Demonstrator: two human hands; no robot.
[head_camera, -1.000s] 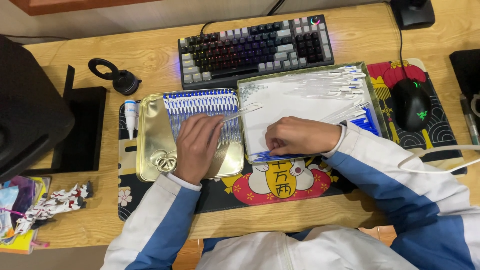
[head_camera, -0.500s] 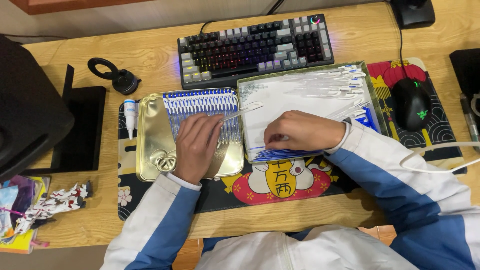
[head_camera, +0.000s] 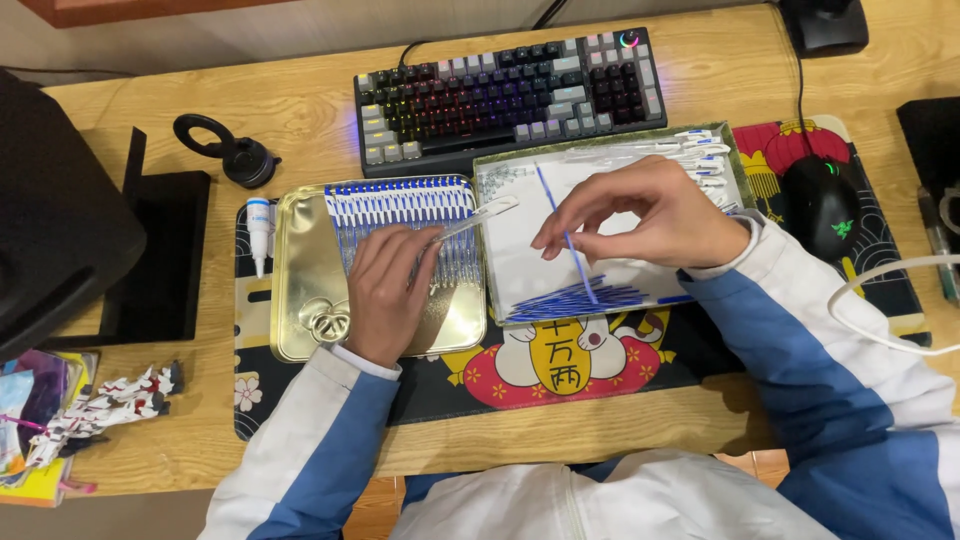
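From my remote seat, I see my right hand (head_camera: 650, 215) raised over the white tray (head_camera: 520, 270), thumb and fingertips pinched on a thin blue stick (head_camera: 565, 235) that slants down from above the fingers to the fan of blue sticks (head_camera: 575, 298) lying just below them on the tray. Beyond the fingers, along the tray's far edge, lies a row of white sticks (head_camera: 700, 155).

My left hand (head_camera: 385, 290) lies palm down in the gold metal tin (head_camera: 300, 290), fingers loosely curled; a white flat stick (head_camera: 480, 215) juts out past their tips toward the white tray, and I cannot tell whether they truly grip it. Just ahead of these fingers runs a neat row of blue-and-white sticks (head_camera: 400, 205) across the tin's far half; a ring pull (head_camera: 328, 320) sits beside the wrist.

Outside the tin, well left of the fingers, lies a small glue tube (head_camera: 259, 225). A backlit keyboard (head_camera: 510, 95) stands beyond both trays, and a black mouse (head_camera: 820, 205) rests to the right of my right hand on the patterned desk mat (head_camera: 560, 375).
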